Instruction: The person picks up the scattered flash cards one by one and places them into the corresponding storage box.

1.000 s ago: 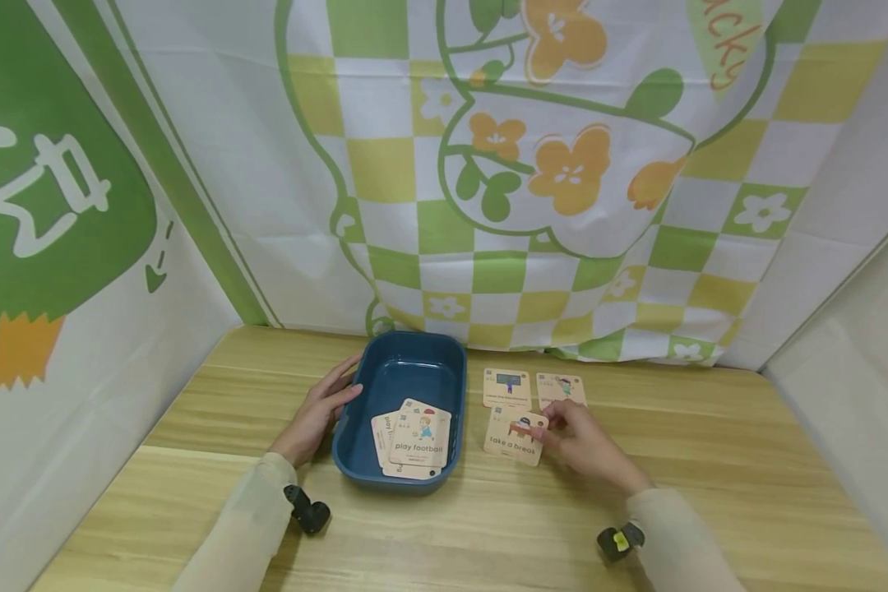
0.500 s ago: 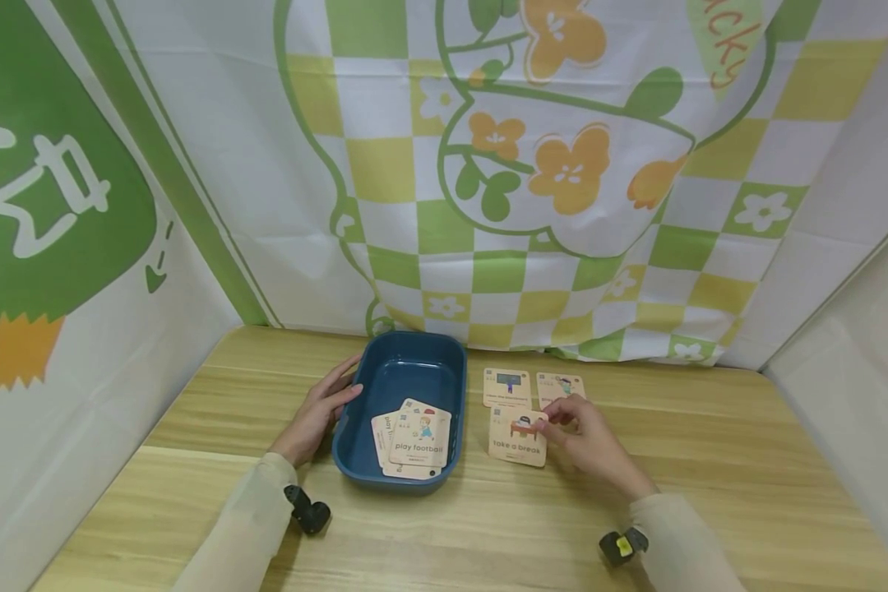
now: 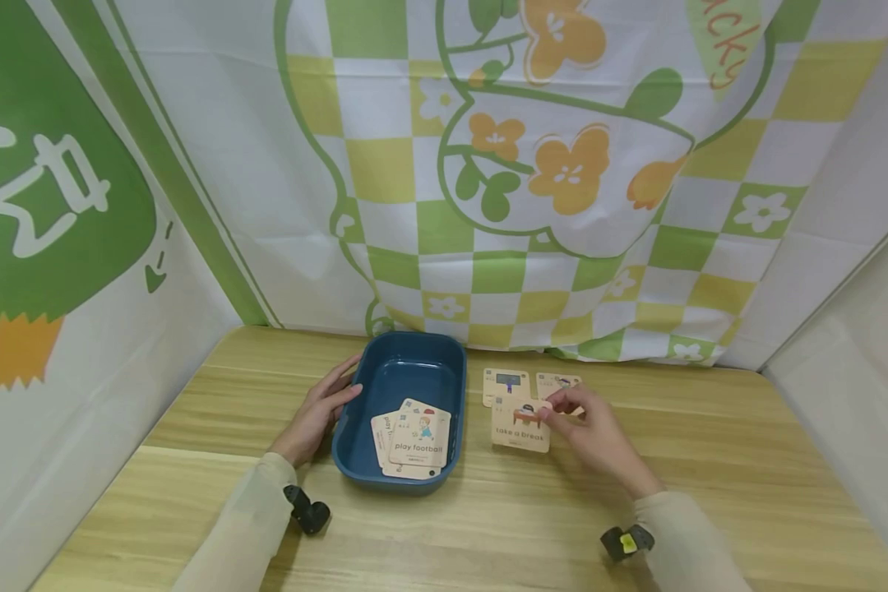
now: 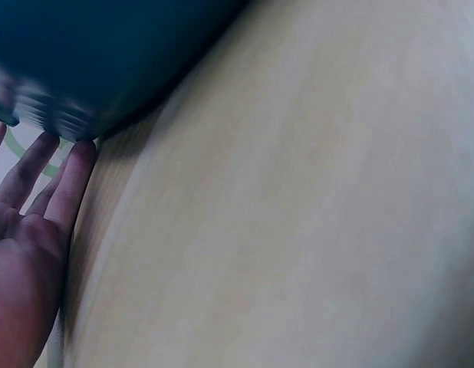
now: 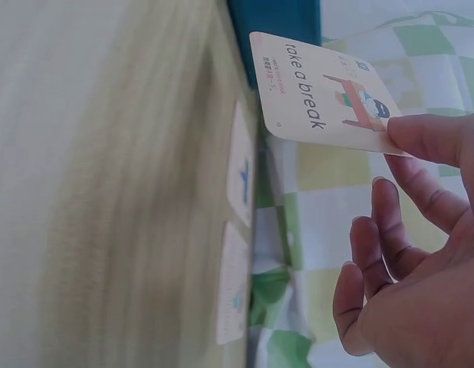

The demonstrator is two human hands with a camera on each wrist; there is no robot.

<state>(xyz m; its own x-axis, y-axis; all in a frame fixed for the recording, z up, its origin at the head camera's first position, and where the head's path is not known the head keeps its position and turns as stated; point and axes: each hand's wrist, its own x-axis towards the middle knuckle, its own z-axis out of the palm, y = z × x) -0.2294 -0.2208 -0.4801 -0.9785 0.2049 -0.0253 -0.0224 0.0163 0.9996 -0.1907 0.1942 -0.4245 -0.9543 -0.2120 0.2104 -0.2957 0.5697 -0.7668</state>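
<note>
A square card reading "take a break" (image 3: 520, 427) is pinched at its upper right corner by the thumb and fingers of my right hand (image 3: 595, 432). The right wrist view shows this card (image 5: 321, 96) raised off the table. My left hand (image 3: 318, 415) rests against the left side of a dark blue tray (image 3: 407, 485); in the left wrist view its straight fingertips touch the tray wall (image 4: 83, 69). Inside the tray's near end lie several overlapping cards, a "play football" card (image 3: 419, 440) on top. Behind the held card, two more cards lie side by side: a blackboard card (image 3: 506, 383) and a partly covered card (image 3: 558, 382).
The wooden table (image 3: 444, 543) ends at a hanging checked green and white cloth (image 3: 496, 271). A white and green panel (image 3: 185, 271) borders the left side, and a pale wall (image 3: 844, 395) the right. Black wrist cameras sit on both sleeves.
The "take a break" card has risen from the table and shifted slightly right and away in my right hand. My left hand and the tray have stayed in place.
</note>
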